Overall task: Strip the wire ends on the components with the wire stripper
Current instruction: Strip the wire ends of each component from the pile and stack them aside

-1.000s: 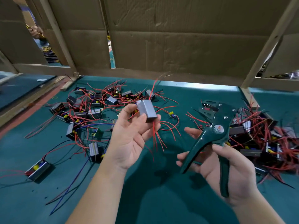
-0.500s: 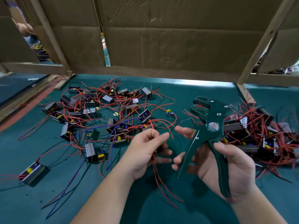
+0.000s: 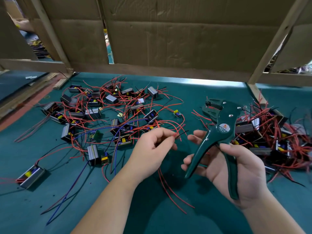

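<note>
Above the near middle of the bench (image 3: 194,89), the left hand (image 3: 152,149) pinches the thin, floppy wire ends (image 3: 180,133) just behind their tips, likely the steadiest hold, while the right hand (image 3: 239,168) grips the wire stripper (image 3: 222,129) by its handles.

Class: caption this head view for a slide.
Left hand pinches wire ends near the stripper gripped by the right hand.

Head camera, close, looking forward-down over green worktable (image 3: 168,217).

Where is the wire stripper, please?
The wire stripper is right of centre in the head view, gripped by the right hand, between the wire ends pinched by the left hand and the pile of components.
</note>
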{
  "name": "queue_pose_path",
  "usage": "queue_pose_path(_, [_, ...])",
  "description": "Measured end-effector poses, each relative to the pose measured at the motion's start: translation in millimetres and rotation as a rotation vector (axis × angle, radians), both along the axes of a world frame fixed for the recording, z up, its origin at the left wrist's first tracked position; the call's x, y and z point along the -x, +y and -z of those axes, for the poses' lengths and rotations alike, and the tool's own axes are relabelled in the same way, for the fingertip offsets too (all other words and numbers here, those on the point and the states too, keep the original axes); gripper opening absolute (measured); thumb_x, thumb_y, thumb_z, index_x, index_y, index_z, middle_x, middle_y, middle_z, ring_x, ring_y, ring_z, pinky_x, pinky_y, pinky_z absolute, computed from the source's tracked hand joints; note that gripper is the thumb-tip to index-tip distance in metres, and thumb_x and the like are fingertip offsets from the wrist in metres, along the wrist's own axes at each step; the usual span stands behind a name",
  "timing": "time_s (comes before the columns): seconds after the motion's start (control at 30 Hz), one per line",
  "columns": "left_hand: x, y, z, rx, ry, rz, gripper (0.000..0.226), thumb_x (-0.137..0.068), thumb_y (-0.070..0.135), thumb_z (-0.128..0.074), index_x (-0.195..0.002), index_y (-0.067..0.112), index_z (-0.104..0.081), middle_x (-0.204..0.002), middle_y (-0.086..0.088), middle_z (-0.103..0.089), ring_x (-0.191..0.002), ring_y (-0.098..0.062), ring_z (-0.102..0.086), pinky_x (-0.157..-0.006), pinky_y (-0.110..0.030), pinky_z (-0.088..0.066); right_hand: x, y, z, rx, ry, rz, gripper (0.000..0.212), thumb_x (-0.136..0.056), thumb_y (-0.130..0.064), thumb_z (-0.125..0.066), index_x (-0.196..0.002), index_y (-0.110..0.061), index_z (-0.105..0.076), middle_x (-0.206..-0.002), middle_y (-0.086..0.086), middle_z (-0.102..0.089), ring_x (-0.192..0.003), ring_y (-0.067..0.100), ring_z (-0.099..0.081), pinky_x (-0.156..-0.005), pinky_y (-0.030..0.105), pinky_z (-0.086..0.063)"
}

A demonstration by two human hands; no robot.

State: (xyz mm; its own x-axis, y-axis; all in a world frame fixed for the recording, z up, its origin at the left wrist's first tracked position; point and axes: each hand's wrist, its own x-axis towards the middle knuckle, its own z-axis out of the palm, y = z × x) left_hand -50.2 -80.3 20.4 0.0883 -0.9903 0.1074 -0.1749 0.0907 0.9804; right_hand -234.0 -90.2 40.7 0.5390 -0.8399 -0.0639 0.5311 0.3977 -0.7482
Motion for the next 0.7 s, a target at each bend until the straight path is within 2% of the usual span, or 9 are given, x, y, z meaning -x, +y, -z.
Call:
queue_pose_path(0.13, [-2, -1, -2, 0.053, 0.138, -0.091, 0.01, -0.09, 0.019, -0.065, -0.081, 0.02, -0.067, -0.05, 0.005, -0.057, -0.057, -0.013, -0.062, -0.061, -0.015, -0.047, 0, 0, 3, -0.064, 0.069, -0.082, 0.067, -0.04, -0.03, -0.088, -0.098, -0.003, -0.069, -0.1, 0.031, -0.064, -0.072, 0.044, -0.063, -0.07, 0.058, -0.054])
queue_pose_path(0.27, [-5, -1, -7, 0.103, 0.251, -0.118, 0.013, -0.084, 0.035, -0.066, -0.078, 0.028, -0.075, -0.056, 0.005, -0.06, -0.061, -0.008, -0.056, -0.067, -0.015, -0.047, -5, 3, 8, -0.143, 0.142, -0.136, 0.07, -0.035, -0.028, -0.088, -0.096, 0.0, -0.067, -0.087, 0.027, -0.06, -0.069, 0.043, -0.061, -0.068, 0.057, -0.054])
queue_pose_path(0.4, [-9, 0, -11, 0.11, 0.375, -0.12, 0.004, -0.075, 0.028, -0.075, -0.076, 0.027, -0.079, -0.067, 0.001, -0.072, -0.07, -0.007, -0.067, -0.071, -0.014, -0.05, -11, 3, 10, -0.17, 0.088, -0.011, 0.077, -0.028, -0.025, -0.089, -0.097, 0.0, -0.065, -0.084, 0.025, -0.062, -0.067, 0.044, -0.063, -0.064, 0.056, -0.055])
queue_pose_path(0.5, [-12, 0, -13, 0.083, 0.518, -0.117, 0.014, -0.068, 0.023, -0.073, -0.08, 0.019, -0.079, -0.075, -0.005, -0.074, -0.065, -0.012, -0.068, -0.065, -0.019, -0.053, -7, -2, 9, -0.194, 0.042, 0.081, 0.081, -0.025, -0.024, -0.088, -0.099, -0.001, -0.064, -0.081, 0.023, -0.063, -0.068, 0.044, -0.065, -0.063, 0.055, -0.056])
queue_pose_path(0.6, [-15, 0, -15, 0.051, 0.552, -0.112, 0.015, -0.07, 0.023, -0.071, -0.083, 0.021, -0.078, -0.08, -0.007, -0.075, -0.055, -0.011, -0.062, -0.059, -0.02, -0.052, -3, -1, 6, -0.213, 0.092, -0.018, 0.079, -0.028, -0.024, -0.088, -0.099, 0.002, -0.066, -0.082, 0.024, -0.06, -0.068, 0.045, -0.063, -0.064, 0.057, -0.055])
queue_pose_path(0.7, [-15, 1, -16, 0.042, 0.5, -0.117, 0.015, -0.07, 0.026, -0.071, -0.083, 0.024, -0.078, -0.077, -0.004, -0.074, -0.05, -0.006, -0.053, -0.056, -0.017, -0.048, -5, 6, 6, -0.193, 0.108, -0.192, 0.068, -0.04, -0.025, -0.086, -0.1, 0.003, -0.068, -0.084, 0.026, -0.059, -0.069, 0.047, -0.06, -0.065, 0.058, -0.053])
